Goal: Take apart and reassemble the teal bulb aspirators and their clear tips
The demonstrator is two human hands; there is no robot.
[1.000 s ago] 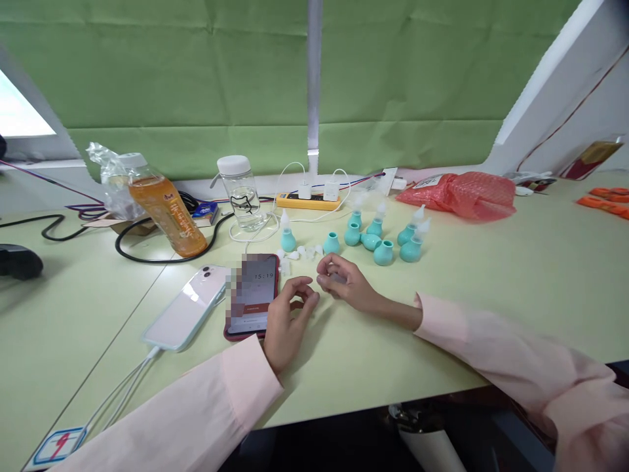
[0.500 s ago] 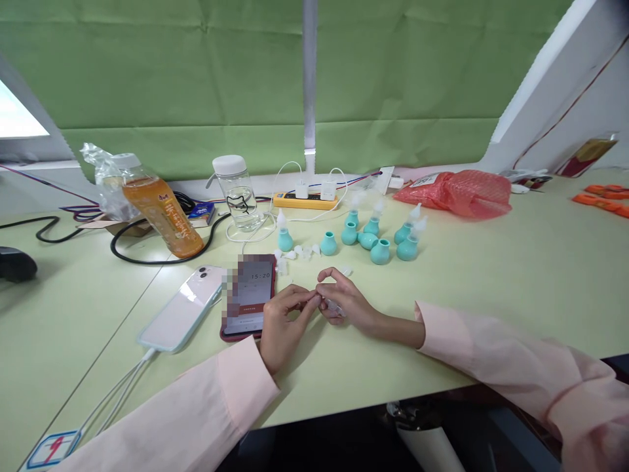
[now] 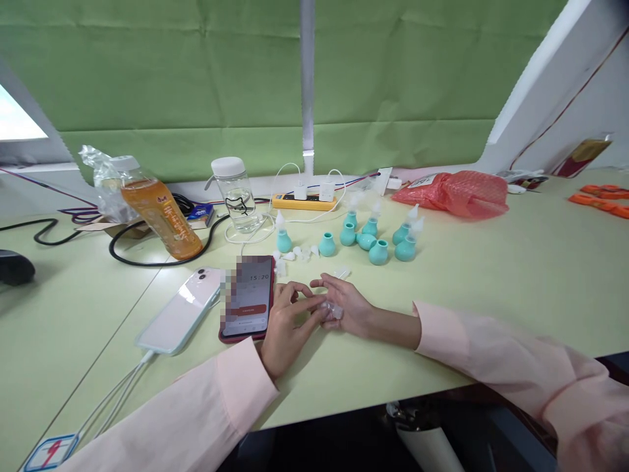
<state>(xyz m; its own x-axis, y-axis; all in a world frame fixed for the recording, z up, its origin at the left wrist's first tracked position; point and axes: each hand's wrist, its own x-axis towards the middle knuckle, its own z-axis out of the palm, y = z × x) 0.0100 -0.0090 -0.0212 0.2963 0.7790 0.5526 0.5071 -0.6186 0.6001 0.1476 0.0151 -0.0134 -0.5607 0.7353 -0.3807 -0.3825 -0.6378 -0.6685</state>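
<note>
My right hand (image 3: 351, 307) is turned palm-inward above the table and cradles a small clear plastic piece (image 3: 335, 311). My left hand (image 3: 289, 321) reaches against that palm, its thumb and forefinger drawn together at the piece; whatever lies between those fingertips is hidden. Beyond the hands lie several small translucent tips (image 3: 297, 252), with another clear piece (image 3: 343, 273) just behind my right fingers. Several teal rubber bulbs stand further back, including an open-necked bulb (image 3: 327, 244) and a bulb fitted with a clear nozzle (image 3: 284, 240).
A lit phone (image 3: 248, 298) lies beside my left hand, with a white phone (image 3: 181, 314) on a cable further left. Behind are an orange drink bottle (image 3: 162, 216), a clear water bottle (image 3: 240, 196), a yellow power strip (image 3: 304, 202) and a red bubble-wrap bag (image 3: 457, 193).
The fingertips of both hands were pinched together. Now the right hand has opened more, showing the clear piece in its palm, and the left fingers have moved down onto it.
</note>
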